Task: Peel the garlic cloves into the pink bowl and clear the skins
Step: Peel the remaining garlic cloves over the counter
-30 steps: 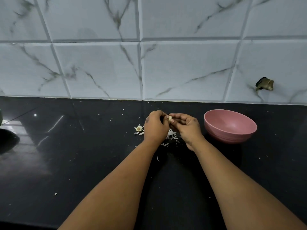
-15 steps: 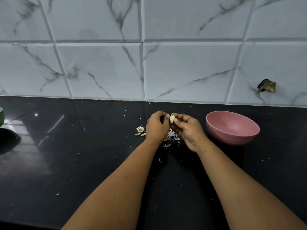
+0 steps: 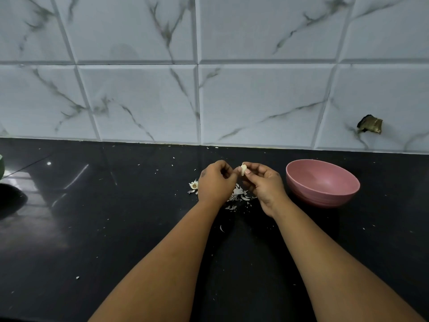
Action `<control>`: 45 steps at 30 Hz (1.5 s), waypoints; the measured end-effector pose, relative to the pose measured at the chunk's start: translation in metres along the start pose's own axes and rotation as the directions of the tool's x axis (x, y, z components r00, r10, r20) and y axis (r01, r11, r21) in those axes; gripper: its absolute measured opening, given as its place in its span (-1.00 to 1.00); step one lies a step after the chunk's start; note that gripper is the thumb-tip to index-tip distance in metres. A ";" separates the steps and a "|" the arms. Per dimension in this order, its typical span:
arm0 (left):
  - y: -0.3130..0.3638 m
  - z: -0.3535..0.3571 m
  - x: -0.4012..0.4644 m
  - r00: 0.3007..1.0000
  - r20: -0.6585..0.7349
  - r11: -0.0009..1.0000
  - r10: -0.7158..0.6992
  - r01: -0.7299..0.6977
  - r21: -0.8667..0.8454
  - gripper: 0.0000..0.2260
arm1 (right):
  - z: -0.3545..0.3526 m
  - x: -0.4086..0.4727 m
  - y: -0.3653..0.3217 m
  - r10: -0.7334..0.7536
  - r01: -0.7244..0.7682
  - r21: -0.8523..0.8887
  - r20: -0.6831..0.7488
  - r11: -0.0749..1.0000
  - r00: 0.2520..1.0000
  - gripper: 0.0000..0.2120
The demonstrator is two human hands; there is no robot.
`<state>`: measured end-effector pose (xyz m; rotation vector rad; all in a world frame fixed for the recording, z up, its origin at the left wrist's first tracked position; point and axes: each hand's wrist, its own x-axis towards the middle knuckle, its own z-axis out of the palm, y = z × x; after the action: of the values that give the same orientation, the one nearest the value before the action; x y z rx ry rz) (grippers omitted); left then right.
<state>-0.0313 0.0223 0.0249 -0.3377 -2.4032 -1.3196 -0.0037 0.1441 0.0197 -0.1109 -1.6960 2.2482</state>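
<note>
One garlic clove (image 3: 243,169) is pinched by the right hand (image 3: 263,184); the left hand (image 3: 214,182), fingers curled, picks at it. One pink bowl (image 3: 325,194) stands right of one pile of skins (image 3: 239,196).

counter (image 3: 97,228): glossy black stone | wall (image 3: 255,101): smooth marbled tile | pink bowl (image 3: 325,196): matt

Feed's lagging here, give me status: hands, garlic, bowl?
Right hand pinches the garlic clove; left hand picks at it. Pink bowl looks empty, right of the hands. Skins piled on the counter below. Nothing blocking.
</note>
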 end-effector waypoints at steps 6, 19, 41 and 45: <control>0.000 0.003 -0.001 0.998 0.048 0.996 0.033 -0.029 -0.084 -0.91 | -0.001 0.002 0.002 -0.059 0.059 -0.077 -0.005 0.995 0.998 -0.83; 0.000 0.006 0.000 0.997 0.063 0.999 0.037 -0.039 0.033 -0.89 | -0.002 0.001 0.005 -0.124 0.122 -0.208 0.000 0.971 0.992 -0.85; 0.000 0.006 0.001 0.993 0.084 0.986 0.077 -0.088 0.143 -0.86 | 0.004 0.003 0.005 -0.033 0.038 -0.134 0.035 0.990 0.999 -0.85; -0.003 0.007 0.003 0.994 0.099 0.997 0.037 -0.043 0.062 -0.87 | 0.003 0.004 0.005 -0.008 0.011 -0.092 0.036 0.996 0.999 -0.84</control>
<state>-0.0365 0.0273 0.0206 -0.4400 -2.4997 -1.2318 -0.0092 0.1418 0.0162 -0.0840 -1.8150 2.1780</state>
